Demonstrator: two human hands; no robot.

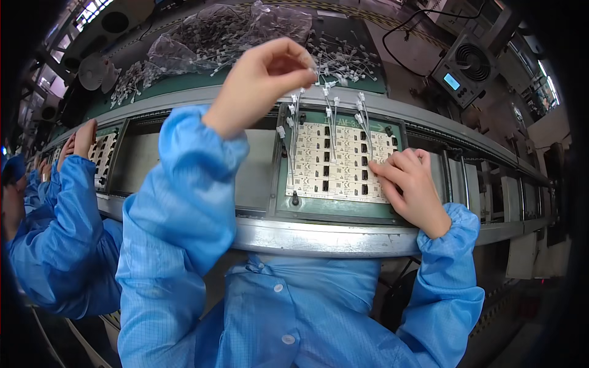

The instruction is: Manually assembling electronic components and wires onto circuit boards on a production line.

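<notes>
a grey metal conveyor (319, 238) runs right across this workshop. past its far side i can see a green-topped table (345, 26) with crumpled clear plastic (172, 52) on it, and a striped band (368, 17) on the floor farther off. beyond the conveyor to the right stands a pale box (457, 72) with a round dark grille and a lit blue display; a black cord (384, 40) loops near it. on the conveyor's near side, leftward, there's a co-worker in blue (61, 245).

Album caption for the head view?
Left hand near grey wires with white connectors; right hand at pale circuit boards.
</notes>
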